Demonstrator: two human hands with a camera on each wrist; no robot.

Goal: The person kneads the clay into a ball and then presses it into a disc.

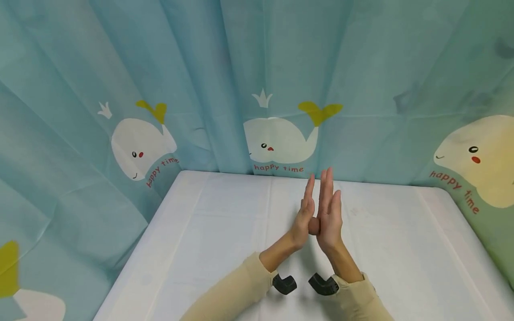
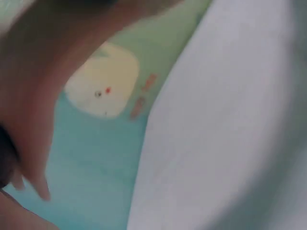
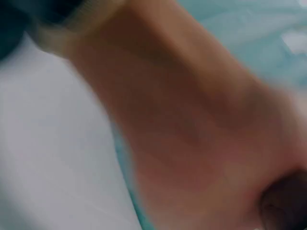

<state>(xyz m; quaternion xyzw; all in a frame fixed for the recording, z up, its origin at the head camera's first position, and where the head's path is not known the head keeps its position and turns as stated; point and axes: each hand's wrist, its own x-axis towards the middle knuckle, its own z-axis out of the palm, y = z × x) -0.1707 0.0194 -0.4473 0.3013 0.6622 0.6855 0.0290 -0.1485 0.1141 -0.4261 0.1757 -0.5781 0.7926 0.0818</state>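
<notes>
A small brown ball-like lump (image 1: 314, 226), perhaps clay, sits between the lower palms of two upright hands. The left hand (image 1: 301, 221) presses it from one side, its fingers straight and pointing away. From the other side the right hand (image 1: 330, 221) presses with straight fingers too. Above the lump the fingers of the two hands stand apart by a narrow gap. In the left wrist view the dark lump (image 2: 5, 158) shows at the left edge. Blurred in the right wrist view, the lump (image 3: 286, 201) lies against a palm at the lower right.
Under the hands is a table with a white cover (image 1: 225, 232). A blue-green curtain (image 1: 209, 67) printed with whales hangs behind it and along its sides. Near the beige sleeves, black curved mounts stick out, one at the left wrist (image 1: 284, 284) and one at the right (image 1: 323, 284).
</notes>
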